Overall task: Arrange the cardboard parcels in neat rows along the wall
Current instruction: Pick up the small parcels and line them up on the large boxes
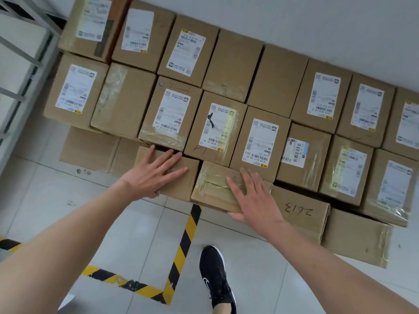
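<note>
A person is leaning over stacked cardboard parcels lined against a white wall (317, 23), both bare arms reaching forward. A grey metal shelf frame (20, 53) is standing at the far left of the wall, and the parcel rows are running from it toward the right along the wall's foot. Most parcels are carrying white shipping labels; one in the middle row (215, 128), away from the wall, is showing a black marker scrawl across its label. Nearer the person than that row, the left hand (149, 175) is lying flat with fingers spread on top of a plain low parcel (181, 182), its thumb hooked over the near edge; it is pressing rather than gripping. Just right of it, touching or nearly so, a tape-covered parcel (215, 189) is sitting under the right hand (254, 196), which is likewise spread flat, palm down, thumb wrapped at the near edge. Further right, a parcel with handwritten digits (301, 211) is lying farthest from the wall. Below the hands, yellow-and-black hazard tape (186, 236) is marking the tiled floor (68, 193), and one black trainer (215, 279) is standing beside it.
</note>
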Motion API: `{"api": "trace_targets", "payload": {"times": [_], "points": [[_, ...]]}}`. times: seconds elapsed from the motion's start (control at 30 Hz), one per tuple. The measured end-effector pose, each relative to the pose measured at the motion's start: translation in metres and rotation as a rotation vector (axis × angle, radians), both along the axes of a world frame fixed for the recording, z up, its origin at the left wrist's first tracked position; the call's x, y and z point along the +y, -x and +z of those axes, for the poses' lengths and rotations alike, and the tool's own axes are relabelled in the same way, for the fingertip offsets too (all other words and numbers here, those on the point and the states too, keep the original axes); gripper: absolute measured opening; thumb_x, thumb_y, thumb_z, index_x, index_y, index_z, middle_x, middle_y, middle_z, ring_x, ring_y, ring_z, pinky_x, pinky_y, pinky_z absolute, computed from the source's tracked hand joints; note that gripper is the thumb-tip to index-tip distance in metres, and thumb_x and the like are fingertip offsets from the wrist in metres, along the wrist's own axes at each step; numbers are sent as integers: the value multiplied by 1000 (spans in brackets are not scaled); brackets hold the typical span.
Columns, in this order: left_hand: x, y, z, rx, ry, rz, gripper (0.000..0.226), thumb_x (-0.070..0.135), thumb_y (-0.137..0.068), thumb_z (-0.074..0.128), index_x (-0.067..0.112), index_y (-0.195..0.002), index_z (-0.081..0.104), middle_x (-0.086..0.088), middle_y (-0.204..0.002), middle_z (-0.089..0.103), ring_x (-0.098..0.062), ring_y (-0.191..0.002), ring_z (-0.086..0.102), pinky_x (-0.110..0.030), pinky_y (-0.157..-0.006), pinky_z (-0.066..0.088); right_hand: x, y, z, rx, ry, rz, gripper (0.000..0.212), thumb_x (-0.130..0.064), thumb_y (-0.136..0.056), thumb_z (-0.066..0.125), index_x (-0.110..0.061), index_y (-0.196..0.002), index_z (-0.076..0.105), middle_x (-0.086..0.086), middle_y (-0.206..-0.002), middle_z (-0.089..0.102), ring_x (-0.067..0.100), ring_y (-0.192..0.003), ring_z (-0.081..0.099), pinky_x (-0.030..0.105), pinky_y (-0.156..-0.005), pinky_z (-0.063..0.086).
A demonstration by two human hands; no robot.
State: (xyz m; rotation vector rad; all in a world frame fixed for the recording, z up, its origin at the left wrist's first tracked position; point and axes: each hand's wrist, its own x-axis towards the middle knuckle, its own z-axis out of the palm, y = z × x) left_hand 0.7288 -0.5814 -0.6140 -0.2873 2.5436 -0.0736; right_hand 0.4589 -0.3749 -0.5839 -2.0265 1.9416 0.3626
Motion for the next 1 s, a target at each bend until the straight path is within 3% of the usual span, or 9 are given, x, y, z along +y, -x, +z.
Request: {"api": "trace_targets", "payload": {"times": [0.17, 0.3, 0.53, 0.67, 0.8, 1.0], "points": [[30, 21, 25, -35, 43, 87, 130, 59, -76, 70, 20, -145, -33, -21, -151, -38, -41, -138, -34, -72, -107, -9, 10, 7, 5, -24, -50, 38, 103, -72, -85, 42, -16, -151, -13, 30, -158, -3, 45, -146, 2, 54, -119, 2], [51, 77, 60, 16, -37, 95, 138, 70, -67, 70, 24, -145, -34, -20, -155, -30, -37, -138, -35, -72, -109, -3, 36, 26, 27, -54, -25, -29, 97, -72, -87, 36, -15, -155, -2, 28, -159, -2, 43, -147, 2, 54, -119, 10], [122, 225, 122, 124, -25, -135, 138, 85, -60, 58, 21, -151, -23, -19, -161, -13, -39, -147, -12, -71, -109, 10, 139, 120, 78, -79, -18, -281, 88, -64, -91, 40, -17, -156, 4, 23, -161, 4, 38, -148, 6, 53, -119, 11], [227, 342, 134, 96, -75, -242, 130, 82, -69, 54, 22, -147, -30, -18, -160, -16, -38, -146, -16, -72, -109, 6, 248, 195, 101, -135, 20, -564, 85, -57, -90, 54, -14, -155, 19, 21, -160, 14, 37, -147, 15, 52, -119, 16], [363, 471, 135, 109, -146, -389, 124, 80, -75, 48, 21, -143, -38, -18, -160, -18, -35, -146, -17, -71, -111, 8, 407, 269, 100, -115, -19, -869, 81, -57, -95, 43, -18, -156, 8, 18, -162, 6, 35, -149, 9, 49, -120, 11], [615, 637, 106, 112, -227, -650, 124, 77, -73, 55, 21, -147, -27, -16, -162, -5, -32, -148, -4, -71, -108, 12, 681, 323, 72, -33, -117, -1317, 80, -56, -93, 47, -15, -155, 16, 20, -159, 17, 37, -145, 20, 51, -117, 18]]}}
